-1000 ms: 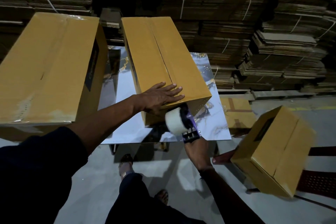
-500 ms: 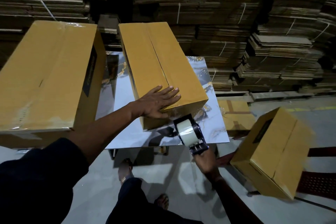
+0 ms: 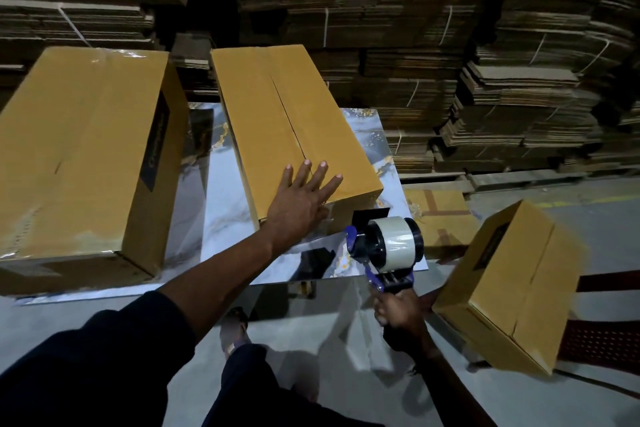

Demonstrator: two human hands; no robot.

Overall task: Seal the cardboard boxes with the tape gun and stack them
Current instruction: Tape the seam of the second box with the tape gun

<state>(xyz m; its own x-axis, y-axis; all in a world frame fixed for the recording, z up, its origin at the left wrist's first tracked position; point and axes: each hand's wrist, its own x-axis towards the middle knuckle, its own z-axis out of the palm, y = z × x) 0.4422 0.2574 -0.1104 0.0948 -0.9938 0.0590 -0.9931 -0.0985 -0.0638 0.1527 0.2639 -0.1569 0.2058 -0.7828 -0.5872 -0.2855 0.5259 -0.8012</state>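
The left hand is pressing flat, fingers spread, on the unsealed box. At its 4 o'clock, the right hand is gripping the tape gun. The flaps' seam is gaping, so tape could be bridging crookedly.

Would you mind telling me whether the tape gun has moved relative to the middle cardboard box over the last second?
Yes. The blue tape gun has swung rightward from below the middle cardboard box's near end to beside its near right corner.

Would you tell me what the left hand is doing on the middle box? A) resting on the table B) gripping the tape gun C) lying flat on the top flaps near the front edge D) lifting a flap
C: the left hand lies flat, fingers spread, on the middle box across its untaped seam.
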